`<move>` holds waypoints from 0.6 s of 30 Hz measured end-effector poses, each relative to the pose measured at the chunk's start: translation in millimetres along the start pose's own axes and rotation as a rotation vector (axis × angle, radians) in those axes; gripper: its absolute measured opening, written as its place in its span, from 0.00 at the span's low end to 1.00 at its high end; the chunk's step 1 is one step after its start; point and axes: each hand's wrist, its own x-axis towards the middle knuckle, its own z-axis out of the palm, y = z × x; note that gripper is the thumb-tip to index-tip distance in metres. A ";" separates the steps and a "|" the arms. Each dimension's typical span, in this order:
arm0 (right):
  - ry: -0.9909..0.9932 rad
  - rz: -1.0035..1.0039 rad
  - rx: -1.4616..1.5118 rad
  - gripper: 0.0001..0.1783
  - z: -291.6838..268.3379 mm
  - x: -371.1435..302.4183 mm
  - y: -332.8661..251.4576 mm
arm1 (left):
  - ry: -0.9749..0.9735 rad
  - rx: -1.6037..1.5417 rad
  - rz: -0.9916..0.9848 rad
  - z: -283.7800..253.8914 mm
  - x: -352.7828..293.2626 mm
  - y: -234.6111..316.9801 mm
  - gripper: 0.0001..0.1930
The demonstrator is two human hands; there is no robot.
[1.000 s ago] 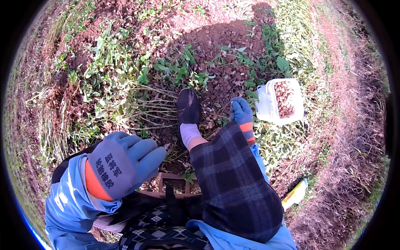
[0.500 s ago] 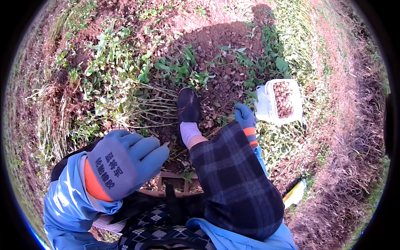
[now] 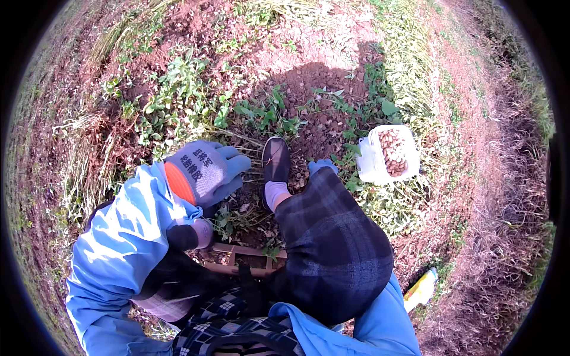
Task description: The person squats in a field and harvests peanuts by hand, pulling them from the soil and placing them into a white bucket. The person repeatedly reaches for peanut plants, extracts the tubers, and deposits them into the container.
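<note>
My left hand (image 3: 215,169), in a grey-and-blue coated work glove with an orange cuff, is over the plants just left of my dark shoe (image 3: 276,159). Its fingers are loosely bent with gaps between them, and nothing shows in them. Long pale plant stems (image 3: 242,137) run from beneath it toward the shoe. My right hand (image 3: 322,165), in a blue glove, is low by the soil beyond my raised knee; plaid cloth hides most of it, so its grip does not show. To its right stands a white plastic tub (image 3: 371,160) holding many unshelled peanuts (image 3: 393,152).
A brown slatted frame (image 3: 261,272) lies on the ground between my legs. Leafy green plants (image 3: 184,83) and pulled stalks (image 3: 83,160) cover the left. A yellow-and-white packet (image 3: 421,289) lies at lower right. Dry grass (image 3: 504,237) borders the right side.
My left hand has moved forward and away from my body, down toward the stems. A small pale bit at its fingertips no longer shows. My right hand has moved left, farther behind my knee.
</note>
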 end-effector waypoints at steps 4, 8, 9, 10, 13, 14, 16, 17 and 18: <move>0.028 -0.029 -0.067 0.10 -15.8 16.8 -21.7 | -0.076 0.104 -0.114 -4.6 -10.7 1.3 0.14; 0.066 -0.036 -0.151 0.10 -38.8 27.8 -18.1 | -0.084 0.062 -0.184 10.8 -2.6 -4.9 0.16; 0.082 -0.042 -0.178 0.10 -44.5 31.0 -11.6 | -0.098 0.078 -0.194 15.8 4.2 -4.4 0.18; 0.095 -0.070 -0.191 0.09 -48.1 36.5 -11.4 | -0.105 0.073 -0.195 19.0 6.3 -3.7 0.18; 0.134 -0.110 -0.132 0.09 -56.3 53.5 -16.4 | -0.094 0.086 -0.178 26.8 10.2 -6.5 0.19; 0.138 -0.103 -0.094 0.08 -59.8 59.5 -17.6 | -0.101 0.106 -0.170 28.0 12.5 -7.3 0.19; 0.149 -0.143 0.034 0.09 -58.5 72.9 -9.9 | -0.115 0.131 -0.155 27.7 18.7 -3.9 0.18; 0.132 -0.155 0.075 0.09 -58.9 80.2 -4.4 | -0.092 0.147 -0.130 31.0 21.6 -6.4 0.20; 0.112 -0.166 0.122 0.10 -60.3 85.5 -3.6 | -0.071 0.159 -0.145 35.0 24.7 -8.4 0.21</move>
